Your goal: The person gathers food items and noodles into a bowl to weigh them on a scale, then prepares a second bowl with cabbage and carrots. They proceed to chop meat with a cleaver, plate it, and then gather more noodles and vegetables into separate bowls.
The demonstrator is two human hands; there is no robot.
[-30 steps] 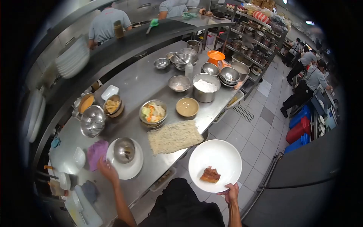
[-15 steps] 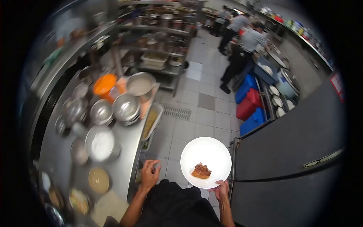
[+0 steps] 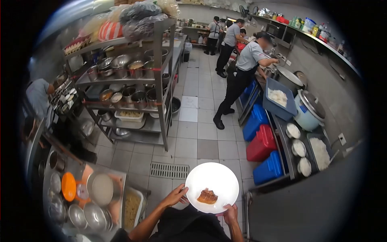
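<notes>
A round white plate (image 3: 213,177) is held out in front of my body over the tiled floor. On its lower part lies a browned piece of food (image 3: 207,196). My right hand (image 3: 230,214) grips the plate's lower right rim. At the left rim is my left hand (image 3: 176,195), its fingers against the edge and partly behind it.
A steel table with bowls (image 3: 94,215) stands at lower left, beyond it a loaded metal shelf (image 3: 121,82). Along the right are a counter with a blue tub (image 3: 279,98), red and blue containers (image 3: 261,143) and a grey cabinet (image 3: 298,209). Several people work farther off.
The view has tilted up and moved forward, showing more of the aisle and shelf. My left hand has come from beside the table to the plate's left rim. My right hand still holds the plate.
</notes>
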